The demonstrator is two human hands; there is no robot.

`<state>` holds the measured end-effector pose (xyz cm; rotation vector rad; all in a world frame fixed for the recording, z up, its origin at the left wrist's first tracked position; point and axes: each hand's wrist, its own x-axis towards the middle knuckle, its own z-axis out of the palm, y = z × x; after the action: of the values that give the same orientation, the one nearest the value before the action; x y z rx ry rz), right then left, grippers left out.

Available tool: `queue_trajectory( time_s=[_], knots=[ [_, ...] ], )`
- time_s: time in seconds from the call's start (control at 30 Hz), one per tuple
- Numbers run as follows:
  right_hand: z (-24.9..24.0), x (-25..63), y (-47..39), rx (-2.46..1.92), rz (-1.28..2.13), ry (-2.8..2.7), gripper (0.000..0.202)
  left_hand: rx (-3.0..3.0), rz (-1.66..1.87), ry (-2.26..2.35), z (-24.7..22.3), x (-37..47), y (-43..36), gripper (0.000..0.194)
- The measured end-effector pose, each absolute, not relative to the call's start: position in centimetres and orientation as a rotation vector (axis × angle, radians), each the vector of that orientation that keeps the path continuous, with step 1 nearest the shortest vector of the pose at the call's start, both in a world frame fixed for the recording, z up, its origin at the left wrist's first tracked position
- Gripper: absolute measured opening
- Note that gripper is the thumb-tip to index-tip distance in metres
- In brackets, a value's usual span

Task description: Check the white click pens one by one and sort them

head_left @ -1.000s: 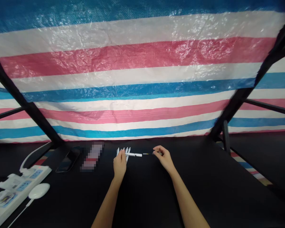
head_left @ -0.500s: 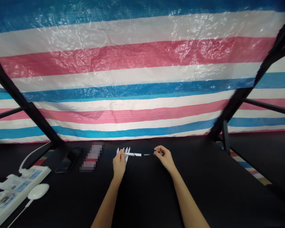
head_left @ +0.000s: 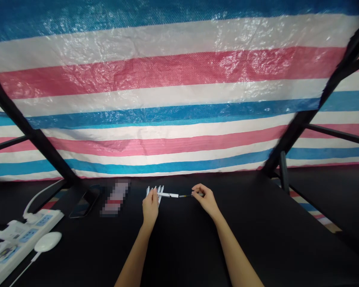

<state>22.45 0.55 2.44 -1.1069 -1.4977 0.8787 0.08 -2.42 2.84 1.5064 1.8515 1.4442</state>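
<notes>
Pen barrel, white, is grasped by the left hand and extends sideways from it toward the right hand, which pinches a thin rod nearly in line, just beside the barrel's end.

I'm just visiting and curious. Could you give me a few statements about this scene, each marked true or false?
1. The left hand holds a white tube. True.
2. The right hand pinches a thin rod. True.
3. The thin rod points away from the white tube. False: its free end points toward it.
4. A dark phone lies left of both hands. True.
5. The power strip is right of the dark phone. False: it is to the left.
6. The background sheet is plain green. False: it has red, white and blue stripes.
</notes>
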Motion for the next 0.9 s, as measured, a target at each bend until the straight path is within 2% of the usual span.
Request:
queue_trajectory(
  time_s=[0.9],
  knots=[
    [2.0,21.6,0.4,-1.102,0.894,-1.591,0.021,1.616,1.288,1.588,2.5,1.7,-2.9,0.038]
  ],
)
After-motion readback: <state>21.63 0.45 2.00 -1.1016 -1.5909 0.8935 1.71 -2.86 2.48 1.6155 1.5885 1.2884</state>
